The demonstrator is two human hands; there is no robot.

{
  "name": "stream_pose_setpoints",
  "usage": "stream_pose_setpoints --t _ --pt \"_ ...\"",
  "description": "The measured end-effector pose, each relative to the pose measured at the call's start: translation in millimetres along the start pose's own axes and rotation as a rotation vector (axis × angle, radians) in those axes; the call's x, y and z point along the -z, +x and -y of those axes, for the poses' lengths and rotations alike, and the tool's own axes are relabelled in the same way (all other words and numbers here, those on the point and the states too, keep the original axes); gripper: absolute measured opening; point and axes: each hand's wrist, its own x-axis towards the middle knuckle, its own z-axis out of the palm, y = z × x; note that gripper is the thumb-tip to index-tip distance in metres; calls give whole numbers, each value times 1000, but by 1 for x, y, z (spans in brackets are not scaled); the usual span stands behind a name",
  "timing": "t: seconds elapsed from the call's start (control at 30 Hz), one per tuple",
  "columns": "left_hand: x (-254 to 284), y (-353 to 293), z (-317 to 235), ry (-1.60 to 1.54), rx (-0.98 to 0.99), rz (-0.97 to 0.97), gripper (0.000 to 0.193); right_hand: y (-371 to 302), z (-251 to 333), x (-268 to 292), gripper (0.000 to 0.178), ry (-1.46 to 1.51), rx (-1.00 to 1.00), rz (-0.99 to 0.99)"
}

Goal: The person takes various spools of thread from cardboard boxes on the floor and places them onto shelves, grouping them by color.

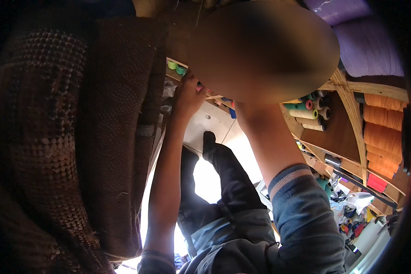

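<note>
My left hand reaches up to a wooden shelf edge, its fingers curled. A small pink-red thing shows at the fingertips; I cannot make out what it is or how firmly it is held. Just beside that hand are green thread spools on the shelf. My right forearm stretches upward in a blue-grey sleeve with a pale stripe. A large blurred patch covers the right hand, so its fingers and anything in them are hidden. Close to the right wrist is a small blue thing.
Rolls of dark woven fabric fill the left side. At right, wooden shelves hold cream and green thread cones and folded orange fabric. Purple fabric lies above. Mixed scraps are piled lower right. Pale floor tiles show below.
</note>
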Motion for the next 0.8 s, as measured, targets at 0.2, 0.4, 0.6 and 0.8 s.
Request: stream_pose_setpoints --t 0.2,0.4,0.6,0.8 --pt "-10 -7 0 134 -93 -25 41 8 5 12 39 -7 -47 44" --pt "-4 -18 8 -6 74 58 43 -70 67 41 39 -59 -45 161" --pt "-14 -58 -55 -1341 453 192 64 -159 96 154 44 -147 -222 763" --pt "23 -155 -126 -1764 776 282 85 -217 201 264 47 -95 -230 786"
